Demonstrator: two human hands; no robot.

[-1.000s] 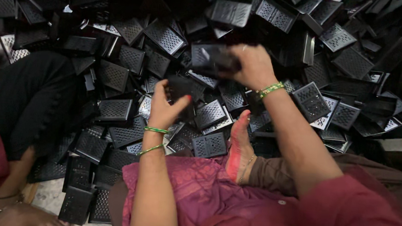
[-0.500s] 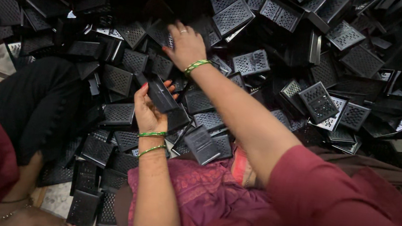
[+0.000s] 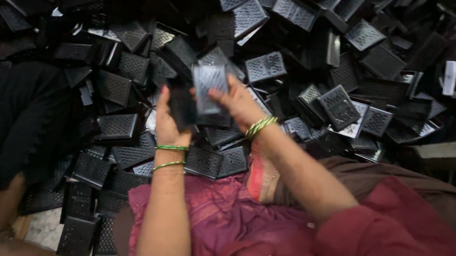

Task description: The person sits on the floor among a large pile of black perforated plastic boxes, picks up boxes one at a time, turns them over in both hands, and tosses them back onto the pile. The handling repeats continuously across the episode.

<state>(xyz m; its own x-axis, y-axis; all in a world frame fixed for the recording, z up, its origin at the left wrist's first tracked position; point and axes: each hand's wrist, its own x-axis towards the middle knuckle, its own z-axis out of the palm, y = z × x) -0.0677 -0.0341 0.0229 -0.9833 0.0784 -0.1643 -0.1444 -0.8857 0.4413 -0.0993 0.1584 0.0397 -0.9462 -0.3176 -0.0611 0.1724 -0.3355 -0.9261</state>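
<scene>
Left hand [image 3: 171,120] closed round a dark rectangular piece [image 3: 181,106], right hand [image 3: 238,103] pinching a perforated black grille plate [image 3: 209,87] just beside it, both blurred, perhaps touching, above a heap of like plates [image 3: 340,106] covering the floor, pink cloth [image 3: 222,217] across the lap

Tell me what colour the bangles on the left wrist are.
Green bangles, clearest in the head view.

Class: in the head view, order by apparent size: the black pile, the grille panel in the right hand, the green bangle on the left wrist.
1. Black pile
2. Grille panel, in right hand
3. Green bangle, left hand
</scene>
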